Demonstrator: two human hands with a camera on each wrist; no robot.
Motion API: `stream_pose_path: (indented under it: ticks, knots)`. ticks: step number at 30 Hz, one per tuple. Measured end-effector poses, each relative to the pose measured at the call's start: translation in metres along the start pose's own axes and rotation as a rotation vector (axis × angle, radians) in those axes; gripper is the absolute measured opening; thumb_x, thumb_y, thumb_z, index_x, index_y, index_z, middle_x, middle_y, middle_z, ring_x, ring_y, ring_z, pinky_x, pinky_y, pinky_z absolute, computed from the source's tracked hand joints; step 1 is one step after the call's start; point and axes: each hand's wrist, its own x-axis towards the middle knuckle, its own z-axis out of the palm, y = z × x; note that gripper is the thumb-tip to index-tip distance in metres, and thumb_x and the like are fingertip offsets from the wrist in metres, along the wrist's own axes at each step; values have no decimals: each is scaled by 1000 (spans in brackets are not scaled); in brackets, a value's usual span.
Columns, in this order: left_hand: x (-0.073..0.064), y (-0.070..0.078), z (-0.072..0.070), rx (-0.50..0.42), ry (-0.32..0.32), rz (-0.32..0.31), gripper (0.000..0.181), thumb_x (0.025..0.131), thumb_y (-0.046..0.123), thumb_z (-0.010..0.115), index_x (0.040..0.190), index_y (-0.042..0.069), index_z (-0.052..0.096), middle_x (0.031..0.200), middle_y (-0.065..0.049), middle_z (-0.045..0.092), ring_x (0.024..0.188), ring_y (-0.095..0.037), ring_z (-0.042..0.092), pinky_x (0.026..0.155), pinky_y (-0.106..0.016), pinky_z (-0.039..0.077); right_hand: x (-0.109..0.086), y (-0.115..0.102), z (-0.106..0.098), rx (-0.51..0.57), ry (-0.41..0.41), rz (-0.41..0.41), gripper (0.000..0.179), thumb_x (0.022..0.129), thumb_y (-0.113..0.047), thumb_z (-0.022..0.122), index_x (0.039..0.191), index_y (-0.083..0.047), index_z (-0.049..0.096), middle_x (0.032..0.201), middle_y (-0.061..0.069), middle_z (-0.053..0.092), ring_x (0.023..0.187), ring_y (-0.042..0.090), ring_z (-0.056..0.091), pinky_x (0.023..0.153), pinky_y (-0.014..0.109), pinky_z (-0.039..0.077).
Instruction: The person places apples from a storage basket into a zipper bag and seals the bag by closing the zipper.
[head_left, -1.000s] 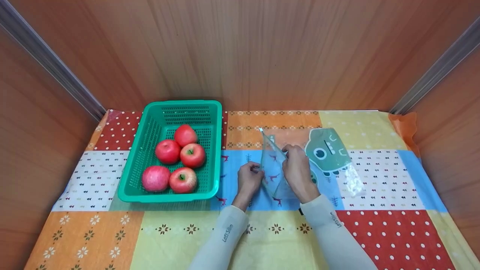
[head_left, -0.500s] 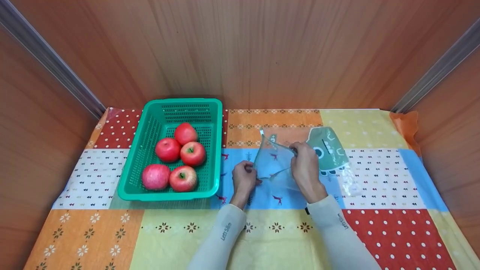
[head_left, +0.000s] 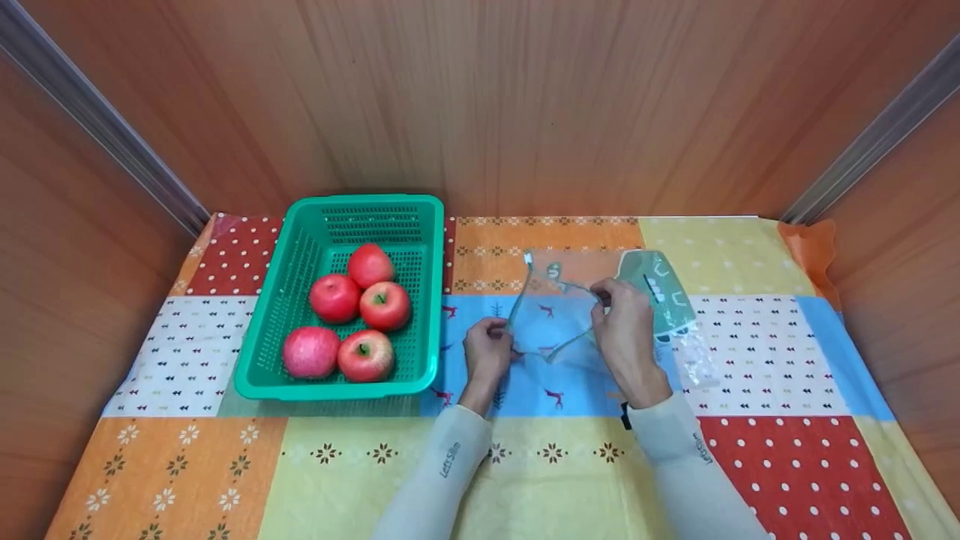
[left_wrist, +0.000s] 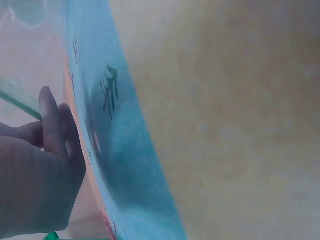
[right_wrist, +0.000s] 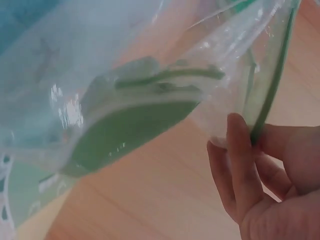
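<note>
A clear zip bag (head_left: 664, 292) with a green cartoon-creature print lies on its side over the cloth, its mouth spread into a wide gap facing left. My left hand (head_left: 487, 352) pinches the left lip of the mouth; the left wrist view shows this hand (left_wrist: 40, 170) with a thin green strip between thumb and finger. On the opposite lip, my right hand (head_left: 626, 330) pinches the green zip strip. Close up, that right hand (right_wrist: 275, 185) has the strip between thumb and fingertips, with the clear film (right_wrist: 135, 125) stretching away. A white slider (head_left: 528, 258) sits at the mouth's far corner.
Left of the hands stands a green plastic basket (head_left: 435, 300) holding several red apples (head_left: 386, 306). A patchwork cloth (head_left: 360, 487) covers the table. Wooden panels (head_left: 495, 105) rise behind and at both sides.
My right hand has moved right, pulling its lip away from the left one, so the bag's mouth has widened. My left hand has shifted slightly left, still pinching its lip.
</note>
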Motion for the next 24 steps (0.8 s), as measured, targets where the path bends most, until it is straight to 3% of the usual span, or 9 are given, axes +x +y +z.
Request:
stream_pose_path:
  ticks: [3,9,17,24]
  knots:
    - [1,1,1,21,-7,16,21,96,-11,62,114,-7,73,97,-19,73,78,-26,72,60,-32,62,-1,-1,2,37,-41,32,21,94,8,69,114,6,76,109,23,76,97,36,74,88,50,61]
    - [-2,2,1,-32,-23,-8,29,95,-13,60,121,-6,72,107,-20,71,91,-29,72,65,-32,61,-2,0,4,114,-86,49,21,95,5,72,115,5,77,108,22,77,97,37,76,88,51,62]
    - [-2,0,-1,-7,-13,12,31,94,-13,63,123,-5,72,114,-21,71,95,-30,73,73,-35,61,-3,5,4,213,-137,82,22,95,6,70,115,5,77,107,22,76,98,38,75,85,47,64]
    - [-1,0,-3,15,-13,25,33,93,-14,62,124,-5,72,115,-21,72,98,-32,74,81,-39,62,-3,6,6,284,-164,139,23,93,8,72,116,6,77,106,23,76,92,36,77,73,29,64]
